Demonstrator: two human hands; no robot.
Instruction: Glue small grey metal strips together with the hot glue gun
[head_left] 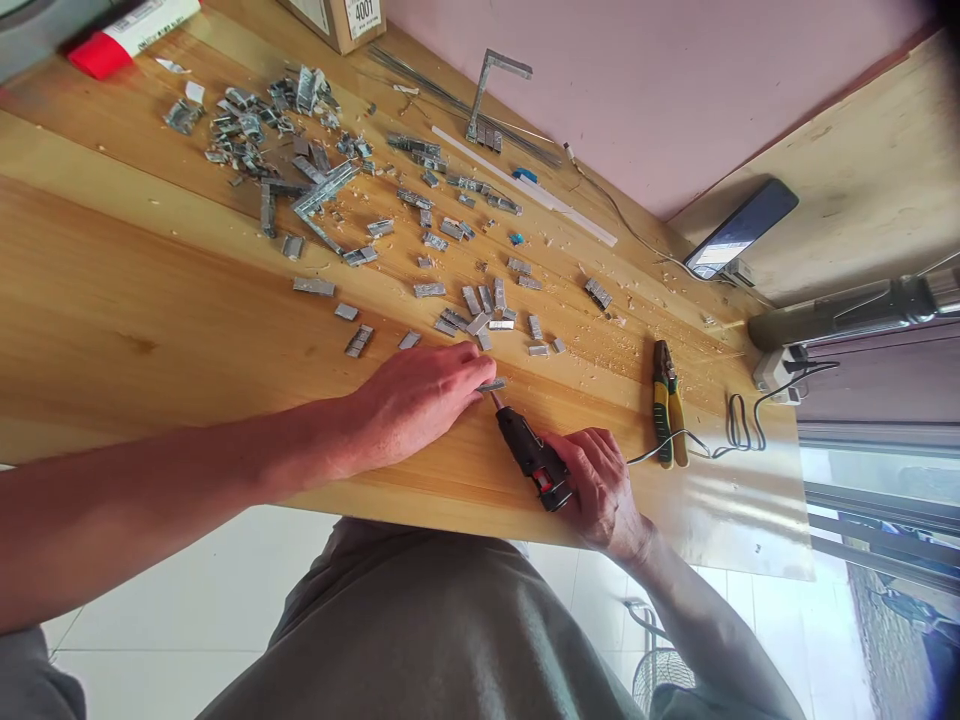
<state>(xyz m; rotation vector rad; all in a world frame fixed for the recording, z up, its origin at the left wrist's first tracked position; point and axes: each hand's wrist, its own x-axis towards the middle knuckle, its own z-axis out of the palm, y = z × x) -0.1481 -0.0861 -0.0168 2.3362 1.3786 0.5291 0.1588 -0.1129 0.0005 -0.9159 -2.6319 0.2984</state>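
My left hand (424,398) pinches a small flat grey piece (493,384) just above the wooden table. In my right hand (600,487) is a black glue gun (531,452), its fingers wrapped round the handle. The gun's nozzle points up and left, at the underside of the grey piece; whether the two touch is too small to tell. Beyond my left hand lie several loose grey pieces, among them a short one (359,341) and a cluster (477,324).
Pliers (669,405) with green and yellow handles lie right of the gun, crossed by its cord. A heap of grey scraps (244,125) is at the back left. A phone (742,228) leans at the back right, near a dark pipe (832,312).
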